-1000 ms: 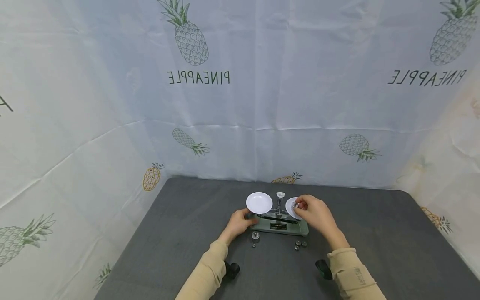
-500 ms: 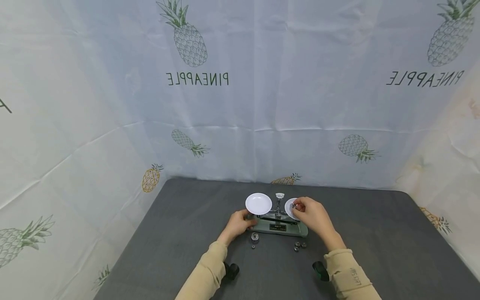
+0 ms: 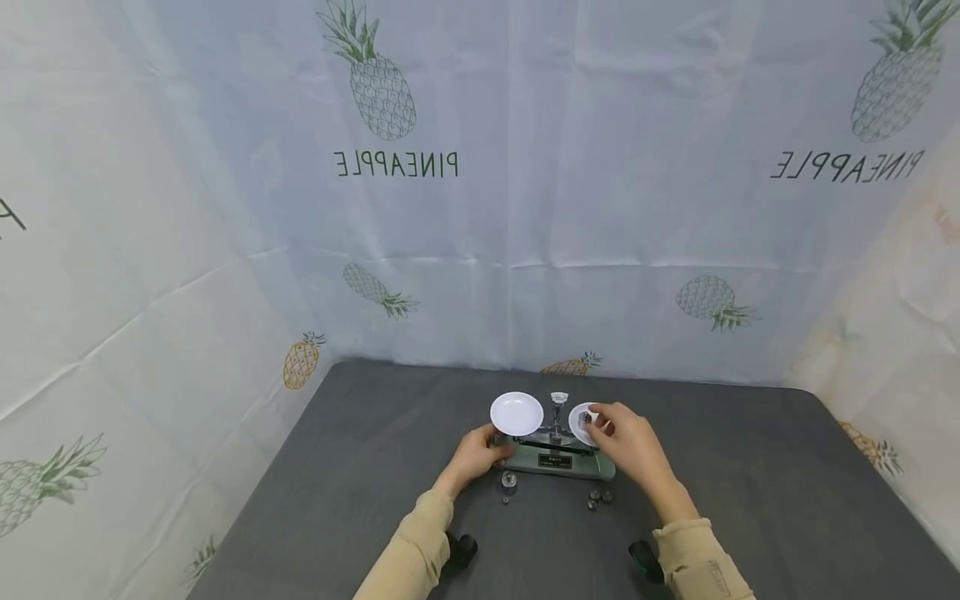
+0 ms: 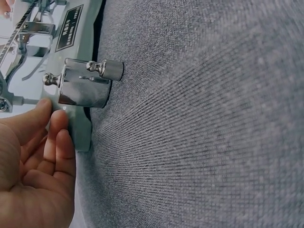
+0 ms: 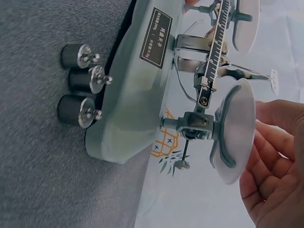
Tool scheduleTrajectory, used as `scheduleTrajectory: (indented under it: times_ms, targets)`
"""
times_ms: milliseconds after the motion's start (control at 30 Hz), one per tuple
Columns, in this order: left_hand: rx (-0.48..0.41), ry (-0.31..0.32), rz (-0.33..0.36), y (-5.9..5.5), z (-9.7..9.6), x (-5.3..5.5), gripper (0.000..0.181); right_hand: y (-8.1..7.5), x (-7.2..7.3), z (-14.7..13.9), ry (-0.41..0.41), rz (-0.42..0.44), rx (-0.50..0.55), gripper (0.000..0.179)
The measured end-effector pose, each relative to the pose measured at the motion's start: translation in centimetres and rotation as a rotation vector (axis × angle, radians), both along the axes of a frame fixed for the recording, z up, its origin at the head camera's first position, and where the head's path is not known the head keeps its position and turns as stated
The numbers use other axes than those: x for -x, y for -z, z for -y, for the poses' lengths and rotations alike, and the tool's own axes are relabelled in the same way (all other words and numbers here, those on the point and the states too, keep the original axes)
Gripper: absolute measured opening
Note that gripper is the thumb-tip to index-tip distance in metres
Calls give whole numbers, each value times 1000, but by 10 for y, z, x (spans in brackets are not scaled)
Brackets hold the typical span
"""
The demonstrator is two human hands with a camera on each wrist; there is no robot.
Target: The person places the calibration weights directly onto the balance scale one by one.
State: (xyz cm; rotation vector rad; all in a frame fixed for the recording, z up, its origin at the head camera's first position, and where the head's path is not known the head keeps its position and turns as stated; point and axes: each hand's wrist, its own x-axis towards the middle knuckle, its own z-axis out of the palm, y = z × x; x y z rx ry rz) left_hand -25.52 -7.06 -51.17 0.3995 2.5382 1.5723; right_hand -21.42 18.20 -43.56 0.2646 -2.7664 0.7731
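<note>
My right grip (image 3: 628, 442) reaches in at the lower right of the head view, and the relation that matters, as I judge it, sits at its fingertips: a metal weight (image 3: 586, 419) is just off their left side, over the white right pan (image 3: 573, 423). Index finger and thumb stand narrowly apart, one toward the far side of the weight, the other toward the near side. I cannot tell whether they pinch it or only flank it, because the pan hides it in the right wrist view; nor can I see whether its foot meets the dish. Its axis looks roughly upright, though it is small in the frame, so I read the line from fingers to dish as straight down.

The balance (image 3: 592, 468) sits below and right of the head view's centre, its long axis running left to right on the grey surface (image 3: 375, 500). My left grip (image 3: 476, 454) holds its left end, close under the left pan (image 3: 517, 412). That is well apart from the weight, so my right is clearly nearer.

Along the front edge, a larger weight (image 4: 85, 90) and a smaller weight (image 4: 113, 70) stand at the upper left of the left wrist view; three other weights (image 5: 83, 80) cluster at the upper left of the right wrist view.
</note>
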Motion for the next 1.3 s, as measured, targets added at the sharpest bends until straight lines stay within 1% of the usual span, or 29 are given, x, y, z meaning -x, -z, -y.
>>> scheduleTrajectory:
  times_ms: [133, 300, 433, 533, 667, 900, 1033, 1167, 1300]
  targets:
    - [-16, -1, 4, 1, 0, -2, 28, 2, -10, -6, -13, -81, 8, 26]
    - [-14, -7, 7, 1, -1, -2, 27, 5, -18, -15, -23, -174, 6, 21]
    - [-17, -2, 18, 0, 0, -2, 28, 9, -27, -21, -43, -220, 18, 18]
    - [-27, -2, 31, 0, 0, -2, 29, 11, -32, -24, -60, -234, 35, 17]
    - [-28, -12, 39, 1, 0, 0, 29, 19, -39, -28, -83, -202, 69, 13]
    - [-18, -33, 61, 3, 1, 1, 31, 41, -45, -34, -117, -141, 77, 13]
    - [-14, -31, 59, 4, 1, 1, 34, 49, -46, -37, -135, -71, 82, 12]
    - [-13, -34, 48, 4, 0, 1, 34, 54, -45, -39, -193, 0, 80, 10]
    - [-10, -45, 16, 3, -1, -1, 31, 60, -44, -40, -265, -1, 82, 10]
